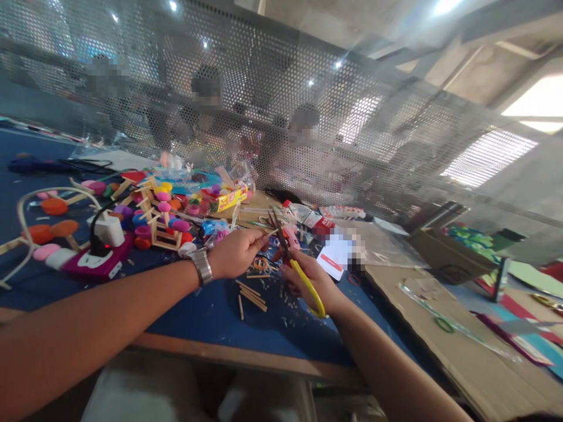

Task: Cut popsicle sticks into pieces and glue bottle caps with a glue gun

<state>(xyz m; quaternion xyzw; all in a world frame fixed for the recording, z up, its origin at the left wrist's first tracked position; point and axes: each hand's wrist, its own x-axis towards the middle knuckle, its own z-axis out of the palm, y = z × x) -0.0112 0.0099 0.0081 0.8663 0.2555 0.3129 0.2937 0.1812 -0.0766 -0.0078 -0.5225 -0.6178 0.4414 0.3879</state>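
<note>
My left hand (237, 253), with a metal watch on its wrist, pinches a thin wooden stick (273, 232). The stick's free end reaches the blades of the scissors (311, 290), whose yellow handle is in my right hand (319, 274). Those blades point up and away from me and look slightly apart. Below my hands, several short sticks (252, 296) lie on the blue table (193, 319) among pale shavings. Between the hands and the sticks sits a small heap of rubber bands (261, 265).
Coloured bottle caps and stick-built pieces (165, 225) crowd the left, beside a purple power strip (103, 258) with a white charger. A plastic bottle (303, 214) and a phone (336, 255) lie beyond my right hand. Cardboard (440, 316) covers the right side. A perforated screen (246, 94) stands behind.
</note>
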